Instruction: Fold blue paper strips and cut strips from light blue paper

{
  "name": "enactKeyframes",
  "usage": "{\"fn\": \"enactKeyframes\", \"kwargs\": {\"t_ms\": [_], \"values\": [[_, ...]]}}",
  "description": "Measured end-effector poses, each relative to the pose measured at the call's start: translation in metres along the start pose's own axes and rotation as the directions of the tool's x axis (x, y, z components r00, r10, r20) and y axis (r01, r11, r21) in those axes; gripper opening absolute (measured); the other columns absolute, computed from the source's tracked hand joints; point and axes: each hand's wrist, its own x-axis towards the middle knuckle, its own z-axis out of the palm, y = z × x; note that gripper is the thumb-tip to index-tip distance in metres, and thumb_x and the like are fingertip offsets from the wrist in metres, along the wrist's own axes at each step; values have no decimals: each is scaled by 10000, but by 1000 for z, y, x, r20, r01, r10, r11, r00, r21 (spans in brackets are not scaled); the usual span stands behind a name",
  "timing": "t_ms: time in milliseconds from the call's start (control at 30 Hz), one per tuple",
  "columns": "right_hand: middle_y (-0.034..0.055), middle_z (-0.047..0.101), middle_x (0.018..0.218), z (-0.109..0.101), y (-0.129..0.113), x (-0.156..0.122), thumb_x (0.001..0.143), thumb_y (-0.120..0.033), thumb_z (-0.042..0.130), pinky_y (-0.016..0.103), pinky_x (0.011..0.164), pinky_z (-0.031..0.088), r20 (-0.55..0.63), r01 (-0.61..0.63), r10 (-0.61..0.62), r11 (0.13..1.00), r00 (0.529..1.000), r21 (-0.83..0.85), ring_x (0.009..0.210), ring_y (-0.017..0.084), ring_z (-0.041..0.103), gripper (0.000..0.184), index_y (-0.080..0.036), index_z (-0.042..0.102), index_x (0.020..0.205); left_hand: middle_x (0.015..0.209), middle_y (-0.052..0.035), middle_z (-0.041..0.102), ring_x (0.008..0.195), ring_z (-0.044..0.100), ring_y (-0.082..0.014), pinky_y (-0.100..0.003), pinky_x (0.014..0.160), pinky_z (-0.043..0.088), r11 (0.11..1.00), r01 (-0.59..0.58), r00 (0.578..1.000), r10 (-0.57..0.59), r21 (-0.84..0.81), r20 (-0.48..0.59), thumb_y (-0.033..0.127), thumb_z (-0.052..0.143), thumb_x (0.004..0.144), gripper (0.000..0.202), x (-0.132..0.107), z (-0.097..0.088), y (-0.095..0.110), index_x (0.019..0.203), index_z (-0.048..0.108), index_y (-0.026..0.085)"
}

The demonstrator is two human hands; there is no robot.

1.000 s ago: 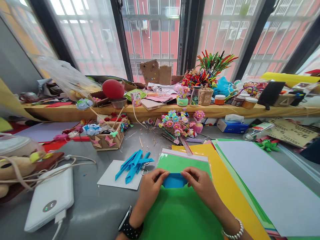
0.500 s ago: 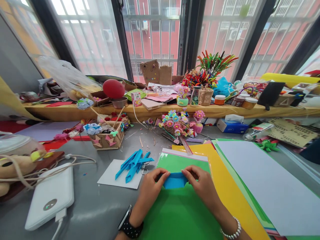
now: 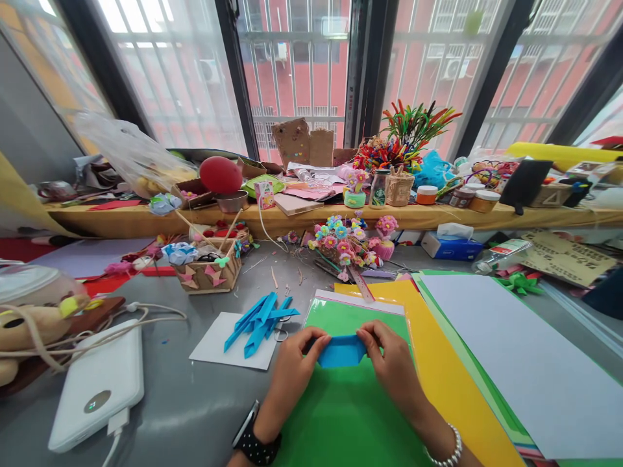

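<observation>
A small blue piece of folded paper (image 3: 342, 353) is stretched between my two hands, its upper edge creased over. My left hand (image 3: 302, 360) pinches its left end between thumb and fingers. At the right end, my right hand (image 3: 387, 357) grips it the same way. Beneath the hands lies a green sheet (image 3: 353, 415) in a clear sleeve. To the left, several folded blue paper strips (image 3: 263, 321) are piled on a white square of paper (image 3: 219, 347).
A white power bank (image 3: 100, 389) with a cable lies at the left. Yellow paper (image 3: 452, 383) and a stack of white and green sheets (image 3: 525, 350) spread to the right. Behind stand a cardboard box (image 3: 207, 272), a bunch of craft flowers (image 3: 341, 240) and a tissue box (image 3: 452, 245).
Both hands keep their pinch on the blue paper. The right fingers have shifted slightly along its upper right edge, and a little more of the paper shows.
</observation>
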Motion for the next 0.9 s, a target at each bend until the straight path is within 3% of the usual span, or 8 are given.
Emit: {"fn": "enactKeyframes", "kwargs": {"t_ms": [133,333,667,800,900], "values": [[6,511,605,-4,1,3,850,-269,393,237,507,367,19,40,-39,998,999,-41,542,141,475,200,-194,462,678,644,-21,628,602,550,-159,-212,529,395,1000,10,998,-9,-22,61,366,508,747,238,0,-1,0,674,617,168],[6,511,624,-5,2,5,849,-230,401,235,551,376,143,143,-139,989,980,-19,589,142,495,199,-188,472,668,677,-36,644,655,563,-164,-219,584,404,1000,-10,983,11,-7,186,334,552,721,205,-2,-1,3,666,663,171],[11,535,618,-4,2,3,840,-219,397,231,534,375,227,248,-238,969,944,-16,568,134,486,194,-188,475,665,577,6,526,525,411,-101,-187,468,293,999,-26,954,16,30,301,323,586,689,194,-3,1,-1,614,657,159],[7,521,611,-5,-2,2,849,-254,391,233,537,376,201,209,-208,978,957,15,567,131,482,216,-188,473,661,542,18,494,524,407,-101,-193,473,291,1000,-2,954,6,-14,300,313,588,681,211,-3,-2,5,554,632,151],[9,530,641,-6,-5,1,854,-316,381,234,541,401,142,79,-96,990,985,119,578,130,499,208,-184,494,741,482,30,483,483,405,-93,-192,449,288,986,106,966,-71,-128,249,331,620,646,232,-3,-3,10,506,611,147]]}}
